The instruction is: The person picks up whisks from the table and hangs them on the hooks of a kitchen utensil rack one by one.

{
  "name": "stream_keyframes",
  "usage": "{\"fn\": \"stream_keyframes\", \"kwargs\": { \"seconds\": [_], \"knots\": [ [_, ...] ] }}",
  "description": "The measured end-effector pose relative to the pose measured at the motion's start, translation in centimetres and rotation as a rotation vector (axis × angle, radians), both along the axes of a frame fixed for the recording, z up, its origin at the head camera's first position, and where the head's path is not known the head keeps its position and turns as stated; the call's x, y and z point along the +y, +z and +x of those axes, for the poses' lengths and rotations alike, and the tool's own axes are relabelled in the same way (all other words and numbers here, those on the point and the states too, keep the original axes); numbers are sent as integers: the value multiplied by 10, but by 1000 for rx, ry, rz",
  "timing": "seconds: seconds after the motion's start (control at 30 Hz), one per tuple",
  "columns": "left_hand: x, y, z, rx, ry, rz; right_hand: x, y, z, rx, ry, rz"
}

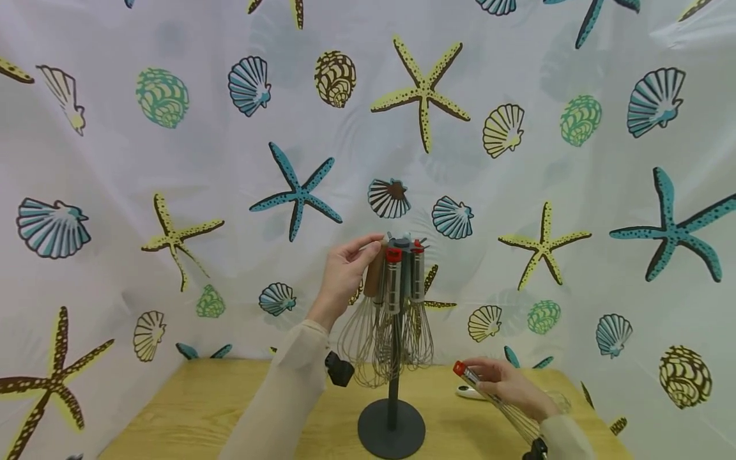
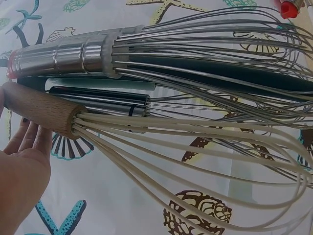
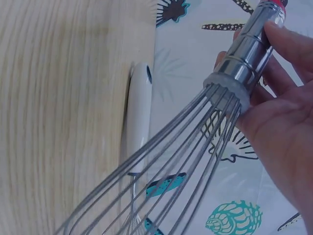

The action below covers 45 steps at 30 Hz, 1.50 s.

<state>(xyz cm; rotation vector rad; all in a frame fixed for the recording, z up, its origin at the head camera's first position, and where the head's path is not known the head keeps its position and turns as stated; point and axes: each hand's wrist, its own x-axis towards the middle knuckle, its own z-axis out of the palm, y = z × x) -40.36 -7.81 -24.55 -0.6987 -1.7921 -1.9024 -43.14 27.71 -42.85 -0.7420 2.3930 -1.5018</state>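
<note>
My left hand (image 1: 342, 271) grips the wooden handle (image 2: 49, 108) of a whisk with cream-coloured wires, up at the top of a dark grey stand (image 1: 391, 441). Whether this whisk hangs on a hook is hidden by the fingers. Beside it hang several more whisks, among them a steel one with a red end cap (image 1: 393, 281) and another red-capped one (image 1: 418, 275). Low at the right, above the table, my right hand (image 1: 508, 381) holds a steel-handled whisk (image 3: 247, 46) with a red end, its wires slanting down.
A white-handled whisk (image 3: 139, 112) lies on the wooden table (image 1: 190, 402) behind my right hand, close to the far edge. The stand's round base rests mid-table. Behind everything hangs a cloth (image 1: 356, 140) printed with shells and starfish.
</note>
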Motion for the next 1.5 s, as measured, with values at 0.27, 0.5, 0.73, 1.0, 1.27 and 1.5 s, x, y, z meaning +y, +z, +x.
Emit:
{"fn": "stream_keyframes", "kwargs": {
  "seconds": [0.27,0.5,0.73,1.0,1.27,1.5],
  "knots": [
    [-3,4,0,1,8,-14,-19,17,3,86,12,11],
    [-5,5,-1,7,18,-20,-32,29,4,173,15,-42],
    [-5,4,-2,11,13,-12,-39,38,7,203,-147,-123],
    [-4,3,-1,-6,2,-8,-40,40,10,207,-245,-208],
    [-2,0,-2,-8,6,-8,-43,41,12,185,-339,-299],
    [0,1,-4,-2,12,-10,-53,50,18,185,-370,-350]
  ]
}}
